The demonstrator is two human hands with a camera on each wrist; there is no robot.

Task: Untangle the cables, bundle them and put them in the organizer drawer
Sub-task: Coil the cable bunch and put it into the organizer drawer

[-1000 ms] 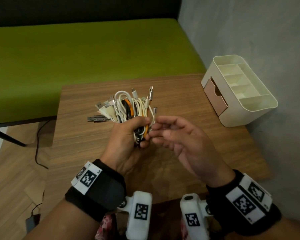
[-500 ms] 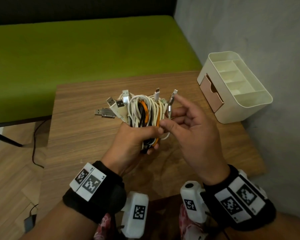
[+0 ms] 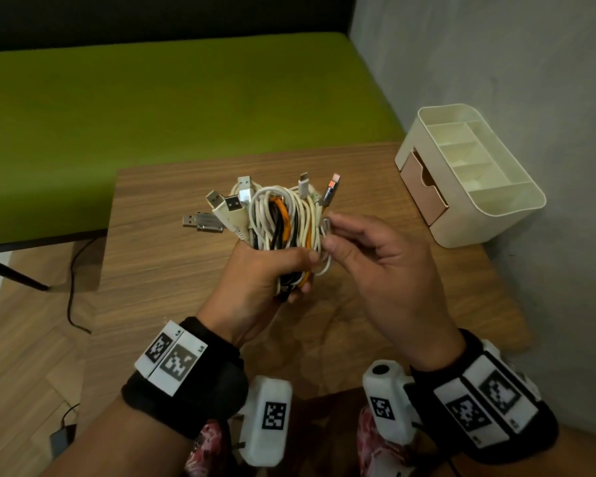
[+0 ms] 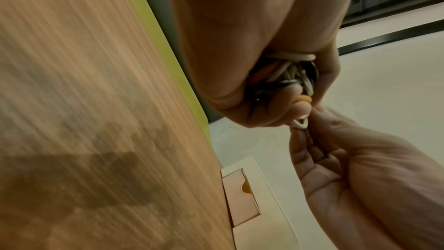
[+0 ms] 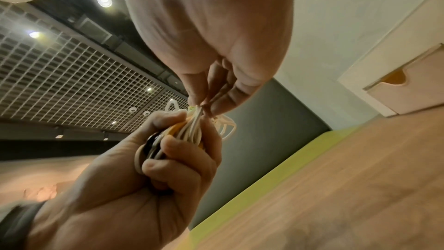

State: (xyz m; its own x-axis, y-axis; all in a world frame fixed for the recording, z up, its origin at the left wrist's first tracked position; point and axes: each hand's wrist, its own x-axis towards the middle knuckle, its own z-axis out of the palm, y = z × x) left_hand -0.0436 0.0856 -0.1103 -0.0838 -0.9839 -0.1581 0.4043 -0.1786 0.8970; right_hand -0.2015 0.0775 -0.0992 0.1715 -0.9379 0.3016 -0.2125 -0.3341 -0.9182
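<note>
Nearest the viewer, both wrists carried black bands w/ coded tags. The left hand (image 3: 255, 280) was fisted round the waist of the cable bundle (image 3: 279, 222), held upright above the table (image 3: 172, 263), clear of the top. White, black and orange loops rose above the fist, w/ several USB plugs (image 3: 227, 206) splaying out at the top left and two more at top right. Just right of it, the right hand (image 3: 386, 266) pinched a loose white cable end (image 3: 326, 225) btwn thumb and fingertips, touching the bundle's right side; remaining fingers were relaxed. Judged step: winding or tucking that tail to secure the coil.

Handling (judgement): bundle is light, soft and springy, and the smooth jackets may slip, so loops would likely fan out if the fist slackened. Best hold is at the waist, as here, not by the plugs, which would lever the strands apart.

At far right, near the wall, stood the cream organizer (image 3: 496, 215); its pink drawer (image 3: 424, 191) looked to be out a little, extent hard to judge. A green bench (image 3: 152, 98) lay beyond the table's far edge.

Hidden or unclear: the bundle's lower end was mostly inside the fist; cable count could not be told; whether any tie bound it was not visible. The left-wrist view was motion-blurred across the table.
</note>
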